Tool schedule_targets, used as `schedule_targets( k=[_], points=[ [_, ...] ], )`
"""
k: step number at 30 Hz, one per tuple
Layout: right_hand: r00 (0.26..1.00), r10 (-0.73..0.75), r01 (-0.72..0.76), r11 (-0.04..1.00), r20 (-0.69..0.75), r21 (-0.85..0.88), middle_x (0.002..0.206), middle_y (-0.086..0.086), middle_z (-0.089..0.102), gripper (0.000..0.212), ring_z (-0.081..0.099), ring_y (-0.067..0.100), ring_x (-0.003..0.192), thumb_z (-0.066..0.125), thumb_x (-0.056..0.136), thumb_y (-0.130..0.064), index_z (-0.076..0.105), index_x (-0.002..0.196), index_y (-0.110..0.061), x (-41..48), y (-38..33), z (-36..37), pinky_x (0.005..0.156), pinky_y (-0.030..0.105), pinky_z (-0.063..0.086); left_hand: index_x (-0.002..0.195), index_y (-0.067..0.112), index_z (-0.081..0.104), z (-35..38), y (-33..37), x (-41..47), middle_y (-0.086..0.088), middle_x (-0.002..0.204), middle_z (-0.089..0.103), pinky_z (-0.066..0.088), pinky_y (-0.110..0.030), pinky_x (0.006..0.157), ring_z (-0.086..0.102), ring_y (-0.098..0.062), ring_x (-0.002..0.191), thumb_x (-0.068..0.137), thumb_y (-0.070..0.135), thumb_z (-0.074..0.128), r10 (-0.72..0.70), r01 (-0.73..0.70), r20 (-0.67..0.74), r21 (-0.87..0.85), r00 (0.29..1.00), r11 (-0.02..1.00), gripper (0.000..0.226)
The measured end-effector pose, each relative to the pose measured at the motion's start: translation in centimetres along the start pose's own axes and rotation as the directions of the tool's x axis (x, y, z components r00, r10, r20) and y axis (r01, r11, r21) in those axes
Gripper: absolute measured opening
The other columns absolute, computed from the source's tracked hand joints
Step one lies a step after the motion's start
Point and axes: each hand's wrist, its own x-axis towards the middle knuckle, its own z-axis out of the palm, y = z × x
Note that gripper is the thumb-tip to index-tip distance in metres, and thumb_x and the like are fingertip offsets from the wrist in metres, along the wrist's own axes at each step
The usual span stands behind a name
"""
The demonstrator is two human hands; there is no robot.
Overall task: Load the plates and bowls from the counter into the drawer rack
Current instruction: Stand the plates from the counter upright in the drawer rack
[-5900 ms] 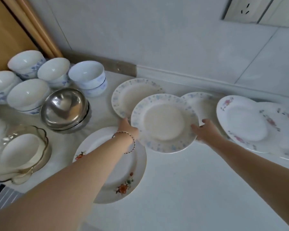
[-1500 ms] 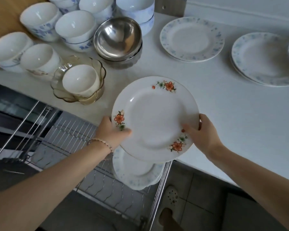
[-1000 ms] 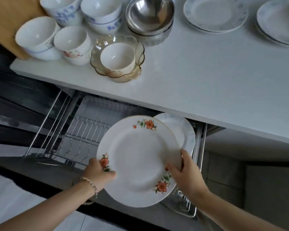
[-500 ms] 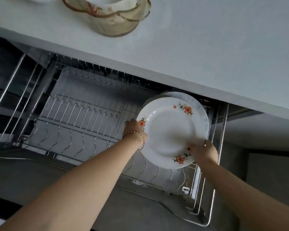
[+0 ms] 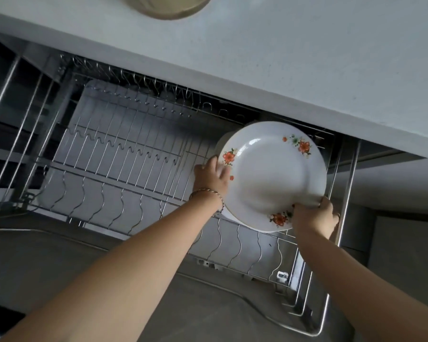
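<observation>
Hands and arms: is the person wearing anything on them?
Both arms are bare, with no sleeves in view. The left hand has a thin beaded bracelet around its wrist. The right hand seems to have a ring on one finger, too small to be sure.

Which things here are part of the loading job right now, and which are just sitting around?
In the job:
- flowered plate, held on edge by the left hand and right hand
- drawer rack
- second plate behind it, only an edge showing

Lying about:
- counter
- amber glass bowl at its edge
- bracelet
</observation>
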Motion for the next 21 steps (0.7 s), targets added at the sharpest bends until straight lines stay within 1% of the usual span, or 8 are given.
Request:
schedule_targets(
  k=[2,4,7,11,13,15,18,21],
  points=[
    [0.996,0.091,-0.092,0.994,0.02,0.05,0.137,0.019,0.038,0.059,0.045,0.037,0.122,0.061,0.083,-0.022,0.039,0.136,-0.008,-0.4,0.7,0.3,0.098,0.04,0.04,0.13,0.008,0.044,0.4,-1.5,0.0,-0.024,0.134,0.045,0.045,-0.041,0.095,0.051,-0.037,0.117,0.098,0.037,0.027,-0.226,0.221,-0.019,-0.139,0.974,0.965,0.047],
    [0.946,0.297,-0.312,0.943,0.132,0.117,0.117,0.018,0.051,0.068,0.055,0.034,0.1,0.067,0.077,-0.04,0.046,0.129,-0.003,-1.1,1.8,0.7,0.076,0.035,0.044,0.137,0.005,0.036,0.8,-3.3,-0.5,-0.023,0.137,0.045,0.046,-0.047,0.096,0.049,-0.037,0.122,0.099,0.041,0.022,-0.566,0.57,0.122,-0.336,0.815,0.75,0.055],
    [0.767,0.456,-0.599,0.761,0.452,0.249,0.091,0.006,0.05,0.072,0.045,0.021,0.071,0.067,0.068,-0.061,0.053,0.117,-0.01,-1.9,3.0,0.7,0.072,0.035,0.045,0.125,0.001,0.046,1.6,-4.8,-1.9,-0.015,0.13,0.055,0.045,-0.05,0.09,0.054,-0.029,0.118,0.1,0.034,0.028,-0.601,0.742,0.443,-0.48,0.665,0.467,0.046],
    [0.619,0.25,-0.71,0.584,0.744,0.394,0.127,0.013,0.049,0.082,0.048,0.026,0.12,0.058,0.077,-0.06,0.038,0.138,-0.01,-1.9,5.0,1.4,0.107,0.042,0.035,0.13,0.004,0.049,2.6,-5.4,-2.3,-0.013,0.113,0.063,0.047,-0.039,0.076,0.057,-0.025,0.095,0.098,0.013,0.035,-0.489,0.599,0.348,-0.515,0.8,0.614,0.036],
    [0.589,0.141,-0.715,0.55,0.796,0.431,0.123,0.008,0.055,0.063,0.049,0.022,0.121,0.066,0.077,-0.044,0.047,0.129,-0.014,-1.9,5.5,1.4,0.107,0.043,0.035,0.126,0.004,0.054,3.3,-6.0,-2.9,-0.015,0.123,0.06,0.047,-0.036,0.079,0.056,-0.025,0.099,0.095,0.004,0.038,-0.373,0.438,0.231,-0.425,0.899,0.792,0.036],
    [0.566,0.093,-0.745,0.482,0.819,0.461,0.105,0.006,0.06,0.04,0.057,0.021,0.105,0.068,0.07,-0.015,0.056,0.108,-0.012,-2.0,6.1,1.3,0.101,0.042,0.041,0.126,0.009,0.054,3.9,-7.4,-3.5,-0.013,0.131,0.053,0.046,-0.034,0.09,0.054,-0.025,0.11,0.091,0.0,0.04,-0.17,0.18,0.133,-0.065,0.976,0.981,0.038],
    [0.546,0.132,-0.775,0.454,0.827,0.44,0.097,0.011,0.06,0.029,0.06,0.023,0.091,0.039,0.089,0.005,0.052,0.113,-0.003,-2.6,6.7,1.8,0.099,0.037,0.043,0.139,0.023,0.037,3.9,-8.3,-3.8,-0.003,0.14,0.039,0.042,-0.044,0.102,0.041,-0.024,0.128,0.088,-0.002,0.042,-0.011,-0.099,0.223,0.474,0.975,0.875,0.056],
    [0.536,0.174,-0.78,0.475,0.826,0.407,0.098,0.017,0.061,0.025,0.064,0.026,0.09,0.032,0.096,0.008,0.05,0.111,0.001,-3.2,6.6,3.6,0.089,0.036,0.048,0.144,0.024,0.026,3.7,-8.7,-3.9,0.0,0.145,0.034,0.037,-0.049,0.106,0.034,-0.023,0.133,0.09,0.003,0.045,0.002,-0.152,0.268,0.541,0.963,0.827,0.062]
  ],
)
